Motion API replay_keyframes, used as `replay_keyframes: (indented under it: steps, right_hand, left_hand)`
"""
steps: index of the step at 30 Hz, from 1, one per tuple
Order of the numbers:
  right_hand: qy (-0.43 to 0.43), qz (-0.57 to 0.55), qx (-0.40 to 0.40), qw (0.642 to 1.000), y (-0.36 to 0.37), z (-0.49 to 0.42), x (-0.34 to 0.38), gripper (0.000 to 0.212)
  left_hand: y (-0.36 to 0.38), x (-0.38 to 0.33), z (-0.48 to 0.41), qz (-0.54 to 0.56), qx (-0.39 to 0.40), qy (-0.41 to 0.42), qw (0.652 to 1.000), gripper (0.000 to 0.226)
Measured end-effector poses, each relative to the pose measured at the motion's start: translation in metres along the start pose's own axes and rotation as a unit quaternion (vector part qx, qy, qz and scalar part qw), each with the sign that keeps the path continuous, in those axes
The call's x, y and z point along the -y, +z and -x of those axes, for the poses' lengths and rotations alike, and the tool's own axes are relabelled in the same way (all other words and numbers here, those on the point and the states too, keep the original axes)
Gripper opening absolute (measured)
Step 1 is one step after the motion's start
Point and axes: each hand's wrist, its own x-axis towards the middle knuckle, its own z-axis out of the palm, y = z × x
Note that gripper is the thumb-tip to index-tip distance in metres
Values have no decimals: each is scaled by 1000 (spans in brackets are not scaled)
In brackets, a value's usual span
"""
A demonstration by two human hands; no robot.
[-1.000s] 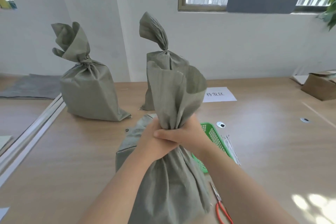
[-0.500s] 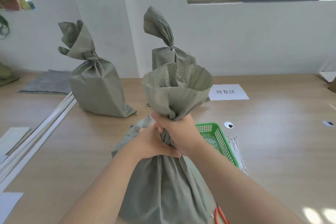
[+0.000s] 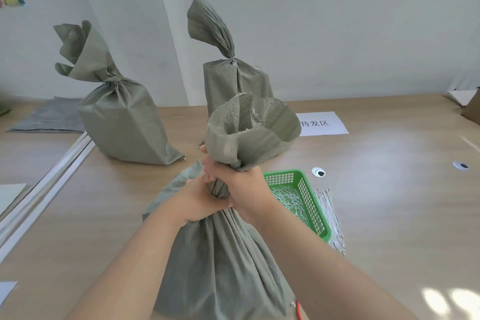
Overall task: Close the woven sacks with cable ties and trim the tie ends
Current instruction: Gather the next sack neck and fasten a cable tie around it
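1. three sacks stand on the table (image 3: 376, 189) in the head view: the near sack (image 3: 220, 262) at the front between the forearms, the left sack (image 3: 122, 122) and the back sack (image 3: 233, 83) behind it, near the wall.
2. the left hand (image 3: 197, 200) is clenched round the gathered neck of the near sack, low down where the cloth spreads into the body.
3. the right hand (image 3: 241, 184) is clenched on the same neck just above, touching the left hand; the mouth of the sack flares open over it.
4. the left and back sacks are cinched at the neck, their tops twisted upright; no tie can be made out on them.
5. a green basket (image 3: 309, 197) sits just right of the right hand, with pale offcuts inside.
6. loose cable ties (image 3: 332, 218) lie on the table beside the basket's right wall.
7. a paper label (image 3: 322, 123) lies further back, right of the back sack.
8. a red handle (image 3: 298, 309) peeks out at the near sack's lower right edge.
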Motion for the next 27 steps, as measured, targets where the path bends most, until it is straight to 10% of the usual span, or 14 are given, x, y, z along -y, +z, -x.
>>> replay_keyframes:
  steps: [5,11,18,27]
  right_hand:
    - [30,83,-1,996,-20,-11,11,27]
    - [52,94,70,992,-92,-7,-3,37]
    - [123,144,-185,964,-227,14,-40,29]
    - [272,344,-291,850,-332,39,-110,26]
  left_hand:
    - [2,0,-15,30,20,13,999,10]
    - [11,4,-36,0,6,-22,1000,63]
    - [14,-3,-54,14,9,-30,999,22]
    - [15,-3,-68,-15,2,-29,999,64]
